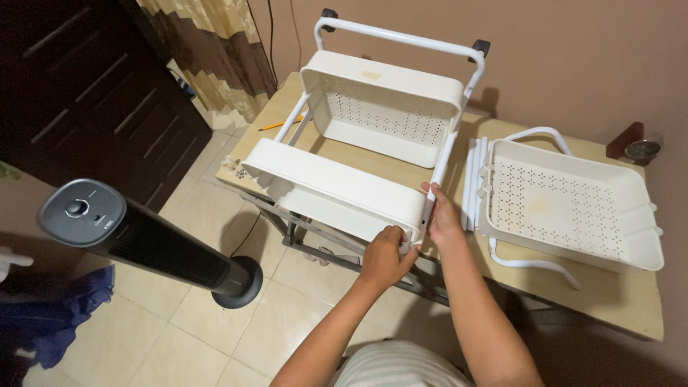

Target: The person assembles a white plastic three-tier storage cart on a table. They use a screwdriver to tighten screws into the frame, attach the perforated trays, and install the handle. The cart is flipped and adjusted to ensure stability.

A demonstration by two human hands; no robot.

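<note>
White plastic rack: a cart frame (430,107) lies tipped on its side across the wooden table (631,308), its tube legs running from near to far, with dark castors (479,47) at the far end by the wall.
Near basket: the basket (337,188) I am working on sits in the frame at the table's near edge, long side toward me.
Far basket: a second basket (387,107), perforated on its bottom, is fitted between the tubes farther along.
My left hand: my left hand (383,256) is closed over the near right corner of the near basket, fingers curled onto its rim.
My right hand: my right hand (441,215) is wrapped around the right tube just beside that corner, thumb up along the tube; the two hands are nearly touching.
Loose basket: a third basket (573,204) rests flat on the right of the table, well apart from the frame.
Spare tubes: a bundle of white tubes (474,183) lies between the frame and the loose basket.
Small bits: a pencil (281,125) lies at the far left of the table.
Floor: a dark tower fan (143,240) stands on the tiles to the left.
</note>
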